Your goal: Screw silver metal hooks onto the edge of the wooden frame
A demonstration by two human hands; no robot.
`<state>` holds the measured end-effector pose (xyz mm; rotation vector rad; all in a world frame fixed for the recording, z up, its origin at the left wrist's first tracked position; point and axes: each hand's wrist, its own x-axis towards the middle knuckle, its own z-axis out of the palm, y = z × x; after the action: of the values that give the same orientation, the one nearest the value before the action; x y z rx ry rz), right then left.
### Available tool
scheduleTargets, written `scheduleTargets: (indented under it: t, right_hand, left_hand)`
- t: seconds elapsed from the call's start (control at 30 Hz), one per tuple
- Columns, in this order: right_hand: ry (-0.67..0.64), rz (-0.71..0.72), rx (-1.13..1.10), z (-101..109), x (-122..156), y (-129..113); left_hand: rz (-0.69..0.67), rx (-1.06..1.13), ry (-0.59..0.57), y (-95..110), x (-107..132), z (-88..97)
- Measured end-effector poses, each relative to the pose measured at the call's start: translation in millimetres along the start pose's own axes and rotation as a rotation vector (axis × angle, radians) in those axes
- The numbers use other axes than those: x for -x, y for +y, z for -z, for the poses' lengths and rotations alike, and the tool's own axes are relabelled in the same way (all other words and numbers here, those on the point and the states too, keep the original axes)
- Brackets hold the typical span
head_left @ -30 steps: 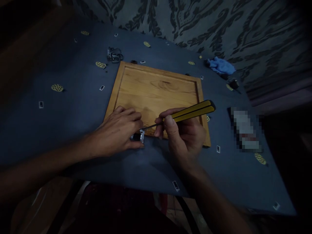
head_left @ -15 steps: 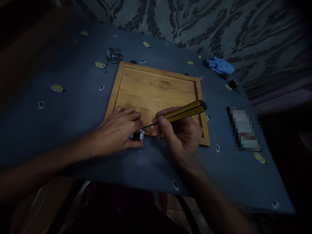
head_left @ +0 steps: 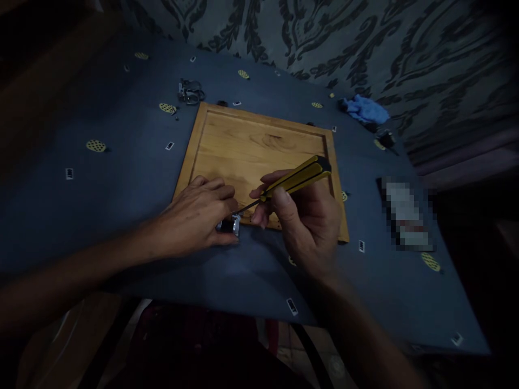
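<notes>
My left hand [head_left: 198, 216] presses down on a small metal part [head_left: 232, 226] at the near edge of a wooden board [head_left: 259, 146], fingers closed round it. My right hand [head_left: 304, 216] grips a screwdriver with a yellow and black handle [head_left: 298, 175]. Its thin shaft slants down to the left, and the tip meets the metal part just beside my left fingertips. Both wrists rest over the blue table cover [head_left: 121, 178].
A bunch of metal rings or keys [head_left: 190, 92] lies beyond the board's far left corner. A crumpled blue cloth [head_left: 365, 109] sits at the far right. A blurred flat object [head_left: 405, 213] lies right of the board. Small yellow dotted discs and tiny tags are scattered about.
The screwdriver handle has swung left and tilted steeper, its end moving from the board's right edge inward. My left hand and the metal part have stayed put.
</notes>
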<state>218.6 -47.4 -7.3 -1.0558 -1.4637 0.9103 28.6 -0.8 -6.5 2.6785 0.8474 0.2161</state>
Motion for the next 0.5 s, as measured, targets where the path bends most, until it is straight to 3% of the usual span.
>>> scheduleTargets:
  t: [0.13,0.3,0.5]
  right_hand:
    - [0.084,0.021,0.042,-4.6,-2.8,-5.9]
    - [0.094,-0.027,0.065,-5.0,-2.0,-9.9]
    - [0.296,0.118,0.03,-4.3,3.8,-7.4]
  left_hand:
    - [0.011,-0.005,0.0,-1.0,1.2,-2.6]
    - [0.026,0.005,-0.028,-0.3,0.3,-1.3]
    - [0.023,0.013,-0.04,1.4,-0.3,3.1]
